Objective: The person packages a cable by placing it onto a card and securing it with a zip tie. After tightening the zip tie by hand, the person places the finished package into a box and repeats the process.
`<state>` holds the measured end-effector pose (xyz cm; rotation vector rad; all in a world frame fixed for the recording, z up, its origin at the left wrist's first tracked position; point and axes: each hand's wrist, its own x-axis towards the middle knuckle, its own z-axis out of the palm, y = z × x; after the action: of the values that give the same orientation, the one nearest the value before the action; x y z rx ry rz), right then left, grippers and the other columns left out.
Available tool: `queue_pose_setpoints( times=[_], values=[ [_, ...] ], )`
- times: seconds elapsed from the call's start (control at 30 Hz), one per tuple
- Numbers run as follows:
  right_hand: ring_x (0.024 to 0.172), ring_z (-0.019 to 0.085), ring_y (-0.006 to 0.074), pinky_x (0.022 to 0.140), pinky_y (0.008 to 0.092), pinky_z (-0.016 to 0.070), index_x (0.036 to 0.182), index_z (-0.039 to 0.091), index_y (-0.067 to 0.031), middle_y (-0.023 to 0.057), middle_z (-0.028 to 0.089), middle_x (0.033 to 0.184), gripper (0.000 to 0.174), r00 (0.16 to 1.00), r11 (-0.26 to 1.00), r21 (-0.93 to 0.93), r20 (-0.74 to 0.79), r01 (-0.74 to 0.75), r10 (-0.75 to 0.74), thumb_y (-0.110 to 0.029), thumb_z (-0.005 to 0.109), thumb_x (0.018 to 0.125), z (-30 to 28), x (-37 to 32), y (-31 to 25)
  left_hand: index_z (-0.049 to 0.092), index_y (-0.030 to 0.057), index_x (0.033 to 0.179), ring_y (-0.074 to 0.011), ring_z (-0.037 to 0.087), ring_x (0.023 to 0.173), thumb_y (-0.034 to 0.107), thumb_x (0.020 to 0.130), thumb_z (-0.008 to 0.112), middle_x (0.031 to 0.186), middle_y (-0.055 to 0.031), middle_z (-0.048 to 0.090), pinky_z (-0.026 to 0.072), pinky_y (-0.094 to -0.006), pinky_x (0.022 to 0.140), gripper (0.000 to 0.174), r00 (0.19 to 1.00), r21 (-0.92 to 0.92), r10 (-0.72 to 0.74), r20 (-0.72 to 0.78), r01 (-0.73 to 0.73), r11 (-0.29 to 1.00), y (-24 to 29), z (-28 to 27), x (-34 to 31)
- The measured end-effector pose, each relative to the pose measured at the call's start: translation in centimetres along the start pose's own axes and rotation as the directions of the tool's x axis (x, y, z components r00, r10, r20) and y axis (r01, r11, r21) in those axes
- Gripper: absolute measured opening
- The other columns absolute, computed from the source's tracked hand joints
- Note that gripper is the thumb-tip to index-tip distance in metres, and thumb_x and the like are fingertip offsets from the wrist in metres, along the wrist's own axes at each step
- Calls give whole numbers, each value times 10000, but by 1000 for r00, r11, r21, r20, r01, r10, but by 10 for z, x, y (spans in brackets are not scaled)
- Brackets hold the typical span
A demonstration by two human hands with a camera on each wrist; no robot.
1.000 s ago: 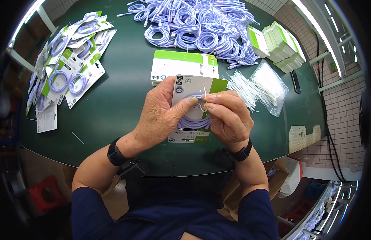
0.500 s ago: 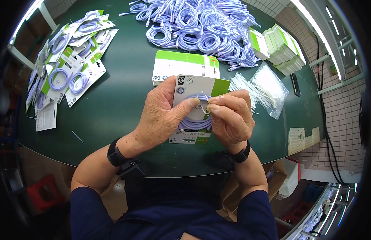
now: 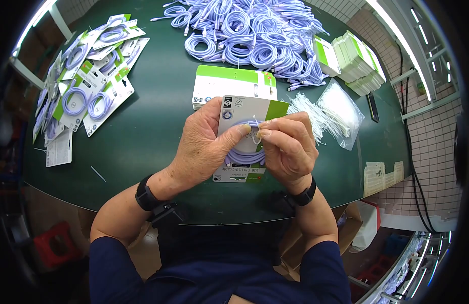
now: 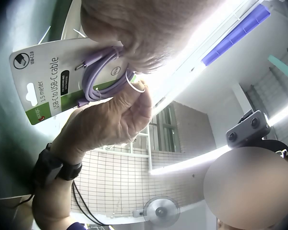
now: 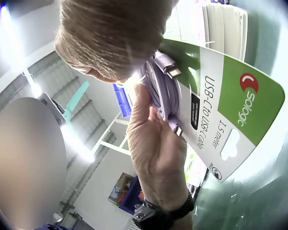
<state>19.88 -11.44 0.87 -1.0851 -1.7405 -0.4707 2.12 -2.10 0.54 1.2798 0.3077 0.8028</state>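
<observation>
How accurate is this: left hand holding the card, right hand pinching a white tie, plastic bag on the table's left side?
One error: the plastic bag lies on the table's right side, as the head view shows. The left hand does hold the card, and the right hand does pinch a white tie.

Short navy sleeves (image 3: 113, 266); matching black wrist straps (image 3: 145, 194)

A green table (image 3: 148, 116) stands near a tiled wall (image 4: 113, 179) (tube lights (image 4: 194, 160) glow).
</observation>
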Motion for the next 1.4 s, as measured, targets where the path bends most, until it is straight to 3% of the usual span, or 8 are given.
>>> queue_pose_setpoints(
  times=[0.3,0.5,0.63,0.73,1.17,1.27,1.37,1.4],
  values=[
    [779,647,227,649,327,512,953,747,-79,52,755,938,219,992,993,22,-42,-119,120,46,824,791,8,4,-2,602,-33,1316,-129,693,1069,38,1019,692,1193,-103,735,580,-303,938,318,1000,8,28,-2,-28,1000,-4,0,0],
    [778,681,246,678,340,520,987,715,-46,100,751,919,278,989,982,119,45,-147,143,117,771,768,-3,20,-3,586,-19,1292,-128,667,1037,-6,982,687,1131,-87,711,553,-306,904,326,990,333,135,34,-139,933,3,-4,-3],
    [773,687,241,651,342,529,979,713,-56,99,745,926,271,984,975,139,-25,-172,177,86,789,761,-6,16,-4,544,-13,1330,-144,662,1096,-12,982,680,1209,-98,681,541,-304,953,374,997,141,75,32,-79,987,6,1,-8],
    [766,689,260,644,350,540,984,710,-61,77,733,926,255,995,995,6,-10,-99,99,46,805,772,-11,15,-5,533,-12,1342,-149,658,1124,11,992,691,1229,-97,671,535,-305,979,384,991,159,103,81,-115,981,2,-3,-7],
    [740,697,211,633,330,543,980,768,-77,85,724,921,170,927,905,244,238,-347,291,-28,830,830,-40,29,0,539,-16,1350,-159,666,1139,20,990,716,1244,-110,680,533,-314,1007,403,994,160,72,87,-86,983,-1,-3,-3],
    [748,672,102,618,261,515,1082,790,-54,59,734,919,164,847,757,381,210,-531,488,-30,795,919,-53,30,3,538,-29,1352,-170,676,1146,-19,986,702,1248,-128,690,549,-323,1000,401,996,121,28,85,-39,992,6,-5,-4],
    [751,641,55,620,223,503,1107,777,-14,34,734,926,155,629,404,636,166,-657,759,-45,775,955,-48,20,19,538,-37,1348,-172,685,1136,-41,986,693,1237,-133,699,559,-326,999,394,990,39,39,134,-44,998,12,-3,-3],
    [759,649,60,639,219,515,1105,769,0,31,734,921,157,523,220,636,339,-740,782,-64,777,962,-50,15,28,539,-36,1348,-170,688,1127,-36,986,700,1234,-132,700,563,-327,997,396,988,5,48,149,-49,999,11,-3,-3]
  ],
)
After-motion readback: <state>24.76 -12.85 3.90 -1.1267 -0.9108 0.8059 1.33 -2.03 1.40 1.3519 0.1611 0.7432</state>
